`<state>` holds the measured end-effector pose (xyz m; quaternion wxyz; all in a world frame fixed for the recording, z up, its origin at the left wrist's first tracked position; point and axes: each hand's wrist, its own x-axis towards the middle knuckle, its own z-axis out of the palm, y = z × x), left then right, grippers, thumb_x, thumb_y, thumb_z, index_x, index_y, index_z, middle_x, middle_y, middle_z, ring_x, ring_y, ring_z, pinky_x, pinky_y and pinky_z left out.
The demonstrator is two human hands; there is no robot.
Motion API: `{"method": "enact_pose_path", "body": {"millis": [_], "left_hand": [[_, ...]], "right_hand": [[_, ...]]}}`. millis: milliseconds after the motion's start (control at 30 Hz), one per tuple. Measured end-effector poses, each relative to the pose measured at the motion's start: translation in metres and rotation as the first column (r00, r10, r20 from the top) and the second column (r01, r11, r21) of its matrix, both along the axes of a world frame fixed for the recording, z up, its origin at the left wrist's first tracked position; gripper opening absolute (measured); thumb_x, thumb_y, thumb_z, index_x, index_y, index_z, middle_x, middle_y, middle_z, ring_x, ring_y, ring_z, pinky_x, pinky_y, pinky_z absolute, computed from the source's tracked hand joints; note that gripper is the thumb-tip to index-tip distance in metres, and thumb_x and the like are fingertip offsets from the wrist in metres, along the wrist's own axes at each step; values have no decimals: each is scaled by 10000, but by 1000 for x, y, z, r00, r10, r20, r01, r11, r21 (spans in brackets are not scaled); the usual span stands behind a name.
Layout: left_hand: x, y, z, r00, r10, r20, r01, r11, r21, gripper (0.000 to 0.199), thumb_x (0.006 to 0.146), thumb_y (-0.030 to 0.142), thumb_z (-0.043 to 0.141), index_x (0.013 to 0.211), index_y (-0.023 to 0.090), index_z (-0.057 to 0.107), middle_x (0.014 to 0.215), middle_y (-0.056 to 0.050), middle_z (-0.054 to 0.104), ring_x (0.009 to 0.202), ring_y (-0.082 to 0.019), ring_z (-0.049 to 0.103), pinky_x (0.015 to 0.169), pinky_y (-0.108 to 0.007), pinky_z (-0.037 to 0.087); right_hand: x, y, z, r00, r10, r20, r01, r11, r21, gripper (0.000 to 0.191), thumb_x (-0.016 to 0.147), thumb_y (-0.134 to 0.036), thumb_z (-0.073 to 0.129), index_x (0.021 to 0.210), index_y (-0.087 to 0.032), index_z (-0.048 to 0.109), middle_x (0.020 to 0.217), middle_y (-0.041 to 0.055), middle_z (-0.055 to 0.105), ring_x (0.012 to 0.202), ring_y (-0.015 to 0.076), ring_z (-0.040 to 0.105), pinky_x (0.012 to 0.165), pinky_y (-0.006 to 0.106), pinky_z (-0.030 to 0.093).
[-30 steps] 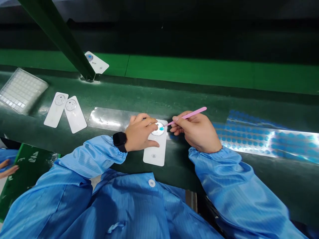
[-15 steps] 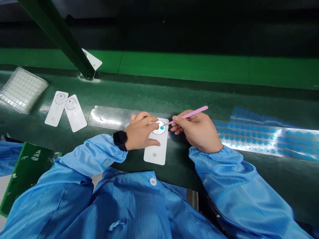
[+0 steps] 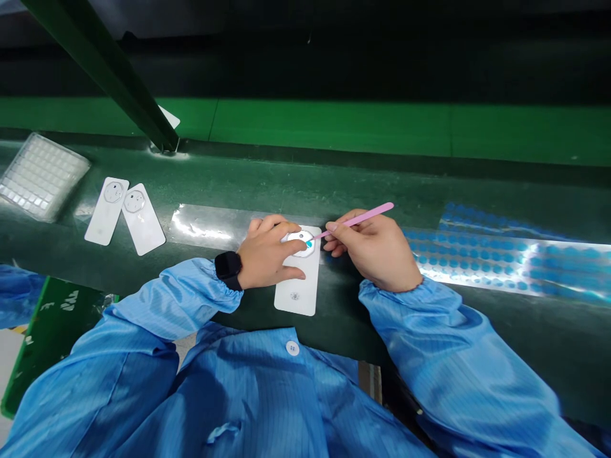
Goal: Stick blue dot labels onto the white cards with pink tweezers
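Bench (image 3: 267, 178): green, under both hands
Left hand (image 3: 268, 254): palm-down, spread over card (image 3: 305, 286)
Right hand (image 3: 384, 254): curled, pinching slanted stick (image 3: 366, 215)

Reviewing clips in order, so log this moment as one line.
left hand: on white card | right hand: holds pink tool, tip at blue dot | two cards: left, overlapping

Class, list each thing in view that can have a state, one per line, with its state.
Left hand: fingers spread, on the middle card
Right hand: closed on the pink tool
Pink tool: slanted, tip at the blue dot
Middle card: flat, partly covered
Blue dot: on the middle card
Left cards: flat, angled apart
Far card: partly hidden by the post
Watch: worn, screen dark
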<state>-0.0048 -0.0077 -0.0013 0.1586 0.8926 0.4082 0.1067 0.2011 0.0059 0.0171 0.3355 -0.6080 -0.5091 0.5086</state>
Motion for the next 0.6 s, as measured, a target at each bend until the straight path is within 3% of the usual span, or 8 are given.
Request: {"method": "enact_pose_path", "body": {"millis": [600], "left_hand": [[1,-1,3,999,-7,-40,7,1000,16,445,757,533,717,1132,297,683,1274,-84,580,1210,-323,409,885,-458,297]], "right_hand": [[-2,0,-2,999,-28,-37,28,1000,1,357,715,-478,789,692,-167,615,570,51,652,458,150,600,402,225,496]]}}
